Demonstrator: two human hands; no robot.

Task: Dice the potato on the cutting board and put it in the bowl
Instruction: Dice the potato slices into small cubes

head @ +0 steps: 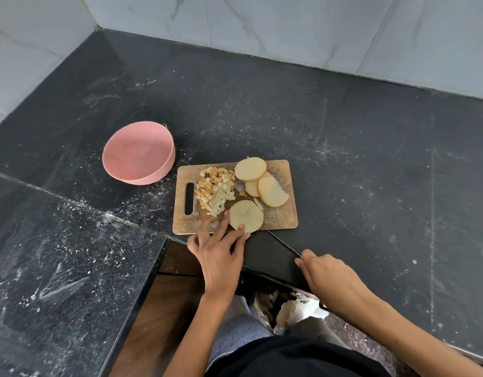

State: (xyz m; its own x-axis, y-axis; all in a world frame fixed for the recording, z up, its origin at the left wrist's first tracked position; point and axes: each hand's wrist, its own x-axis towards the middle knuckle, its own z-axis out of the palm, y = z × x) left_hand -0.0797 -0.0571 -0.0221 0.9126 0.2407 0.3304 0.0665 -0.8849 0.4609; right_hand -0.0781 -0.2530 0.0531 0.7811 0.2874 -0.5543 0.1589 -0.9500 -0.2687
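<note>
Where the cutting board (278,216) lies, we note a scored potato slice (247,215) steadied by straight left-hand fingers (224,223); diced potato (216,190) alongside; right hand (326,273) gripping a knife (284,244); pink bowl (138,156) holding nothing.

Dusty black countertop (357,164), marble wall tiles (289,25)

Speckled black stone counter (343,148) beneath pale marble wall tiles (262,23).
</note>
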